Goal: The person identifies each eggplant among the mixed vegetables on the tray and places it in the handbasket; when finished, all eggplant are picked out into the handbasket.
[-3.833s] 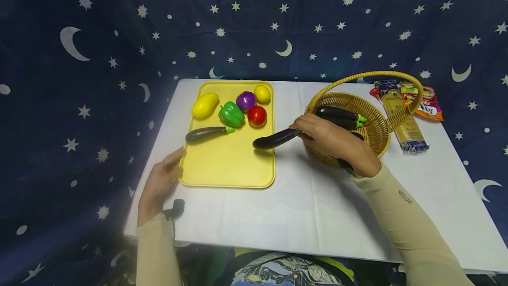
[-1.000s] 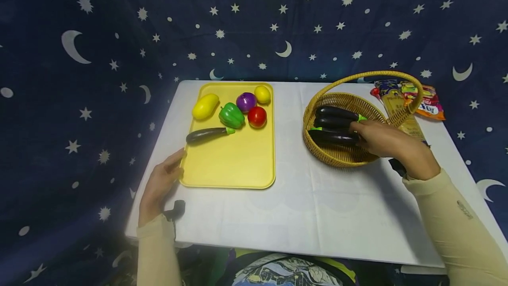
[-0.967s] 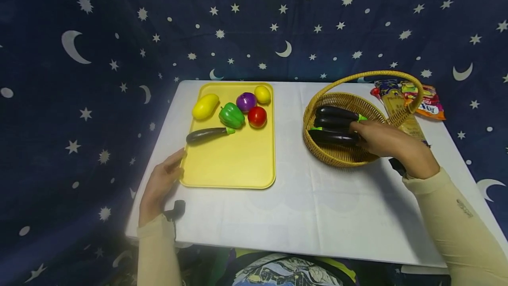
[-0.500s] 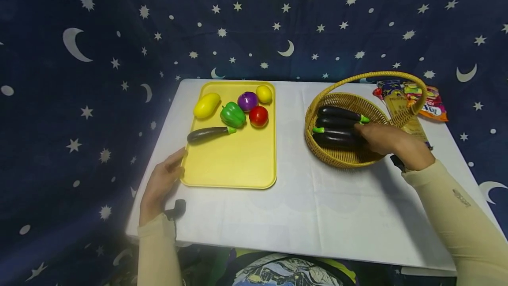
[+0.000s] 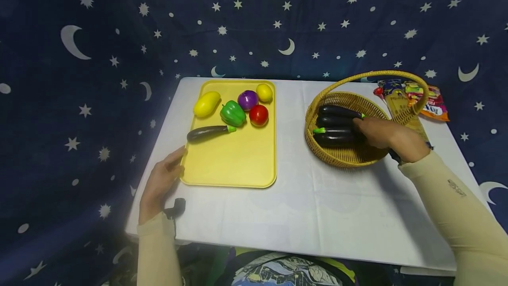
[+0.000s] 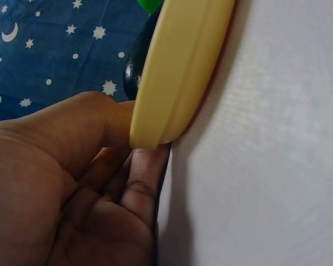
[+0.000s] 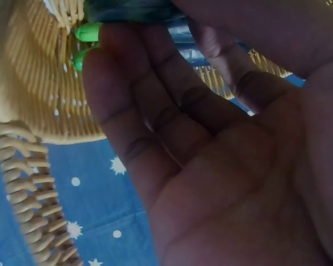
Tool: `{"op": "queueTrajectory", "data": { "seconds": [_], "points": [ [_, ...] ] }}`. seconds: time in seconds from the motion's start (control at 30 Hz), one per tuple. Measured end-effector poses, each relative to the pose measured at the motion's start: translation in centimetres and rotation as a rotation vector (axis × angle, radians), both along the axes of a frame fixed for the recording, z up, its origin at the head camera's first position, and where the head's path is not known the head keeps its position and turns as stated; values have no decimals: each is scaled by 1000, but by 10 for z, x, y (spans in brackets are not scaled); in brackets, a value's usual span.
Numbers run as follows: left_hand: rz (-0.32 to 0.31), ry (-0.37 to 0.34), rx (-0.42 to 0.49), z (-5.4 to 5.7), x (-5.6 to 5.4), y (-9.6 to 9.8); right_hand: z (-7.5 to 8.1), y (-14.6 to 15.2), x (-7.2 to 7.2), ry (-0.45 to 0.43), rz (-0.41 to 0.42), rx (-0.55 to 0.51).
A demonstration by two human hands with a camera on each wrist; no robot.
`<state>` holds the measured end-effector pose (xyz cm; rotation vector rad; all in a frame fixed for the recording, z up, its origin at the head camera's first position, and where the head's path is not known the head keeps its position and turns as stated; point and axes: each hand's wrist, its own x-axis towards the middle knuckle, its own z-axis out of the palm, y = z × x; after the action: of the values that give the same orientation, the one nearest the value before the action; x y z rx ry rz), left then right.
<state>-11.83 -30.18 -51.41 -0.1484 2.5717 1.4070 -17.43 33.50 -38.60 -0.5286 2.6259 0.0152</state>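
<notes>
At the left side of the yellow tray [image 5: 230,167], my left hand [image 5: 158,184] holds its rim. In the left wrist view the thumb goes behind the tray edge and a finger lies at its underside. My right hand [image 5: 390,136] reaches into the wicker basket [image 5: 331,159] and grips the right end of a dark eggplant [image 5: 335,140], its fingertips partly hidden. More eggplants [image 5: 337,110] lie side by side behind it. In the right wrist view, green stem ends [image 7: 87,33] show beyond the fingers.
On the tray sit a mango [image 5: 207,104], a green bell pepper [image 5: 233,114], a purple onion [image 5: 248,99], a lemon [image 5: 264,92], a tomato [image 5: 259,115] and an eggplant [image 5: 208,133]. The basket's tall handle [image 5: 373,73] arches overhead. Snack packets [image 5: 430,103] lie behind it.
My right hand has carried an eggplant from over the tray's right edge into the basket. Over the last second it has shifted only slightly there. The left hand stays at the tray.
</notes>
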Motion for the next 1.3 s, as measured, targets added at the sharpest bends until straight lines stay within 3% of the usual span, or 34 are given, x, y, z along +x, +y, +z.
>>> {"op": "queueTrajectory", "data": {
  "seconds": [0.27,0.67,0.87,1.3],
  "points": [
    [-19,21,15,1,1,-2,-5,-6,-4,-24,-1,16],
    [-18,32,47,0,1,-4,-10,-8,-3,24,-23,29],
    [-9,4,39,-1,1,-4,-10,-4,-2,31,-30,14],
    [-21,29,47,-2,1,-4,-10,-1,-6,55,-53,-106]
  ]
}}
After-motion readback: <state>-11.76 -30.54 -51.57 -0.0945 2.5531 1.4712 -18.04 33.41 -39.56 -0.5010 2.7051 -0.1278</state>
